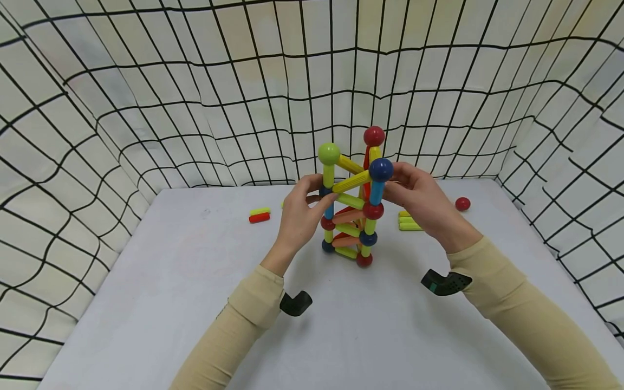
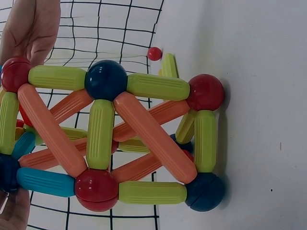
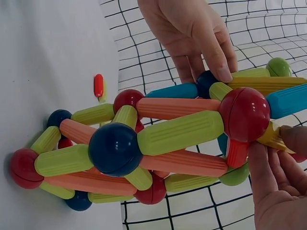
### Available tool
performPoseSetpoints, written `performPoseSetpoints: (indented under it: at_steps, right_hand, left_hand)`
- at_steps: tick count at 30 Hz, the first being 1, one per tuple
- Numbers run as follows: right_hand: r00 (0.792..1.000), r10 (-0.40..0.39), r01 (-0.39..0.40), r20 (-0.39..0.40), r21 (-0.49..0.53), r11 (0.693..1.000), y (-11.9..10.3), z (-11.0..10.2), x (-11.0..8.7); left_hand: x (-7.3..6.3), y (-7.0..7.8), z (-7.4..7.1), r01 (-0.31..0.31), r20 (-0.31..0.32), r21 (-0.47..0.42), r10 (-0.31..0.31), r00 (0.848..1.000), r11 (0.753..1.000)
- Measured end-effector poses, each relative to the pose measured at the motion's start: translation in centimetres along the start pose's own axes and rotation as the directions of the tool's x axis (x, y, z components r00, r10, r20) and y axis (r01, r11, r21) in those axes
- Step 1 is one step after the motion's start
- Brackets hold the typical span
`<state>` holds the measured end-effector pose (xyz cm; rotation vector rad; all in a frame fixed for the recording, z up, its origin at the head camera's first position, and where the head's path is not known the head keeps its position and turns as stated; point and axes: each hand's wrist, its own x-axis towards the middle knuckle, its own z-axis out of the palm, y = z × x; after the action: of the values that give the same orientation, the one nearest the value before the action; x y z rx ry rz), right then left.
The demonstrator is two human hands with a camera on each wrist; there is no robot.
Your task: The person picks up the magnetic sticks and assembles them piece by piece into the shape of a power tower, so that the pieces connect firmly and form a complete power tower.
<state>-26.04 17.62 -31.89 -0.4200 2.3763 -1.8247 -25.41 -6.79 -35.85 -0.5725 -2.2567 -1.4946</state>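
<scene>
A tall tower of coloured sticks and balls [image 1: 350, 201] stands upright on the table, with lime, salmon, yellow, red and blue sticks. My left hand [image 1: 300, 214] pinches the tower's left side at a dark blue ball [image 3: 205, 82], thumb in front. At the far right side, my right hand [image 1: 426, 203] pinches a yellow stick [image 3: 273, 137] between thumb and fingers, close to a red ball [image 3: 244, 115]; the head view hides its fingertips behind the tower. Topmost are a lime ball [image 1: 329, 154], a red ball [image 1: 374, 136] and a blue ball [image 1: 381, 170].
Left of the tower lie a loose red stick [image 1: 259, 218] and a lime stick [image 1: 260, 210]. Several lime sticks [image 1: 409, 223] and a loose red ball [image 1: 462, 203] lie to the right. Black netting over white walls encloses the white table [image 1: 195, 303].
</scene>
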Motion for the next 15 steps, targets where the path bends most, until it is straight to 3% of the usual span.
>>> performPoseSetpoints:
  at_steps: [15]
  right_hand:
    - [1.0,0.01,-0.009,0.019,-0.016,1.0,0.62,-0.56,0.65]
  left_hand:
    - [-0.4,0.08,0.12,0.01,-0.006,0.0,-0.01,1.0,1.0]
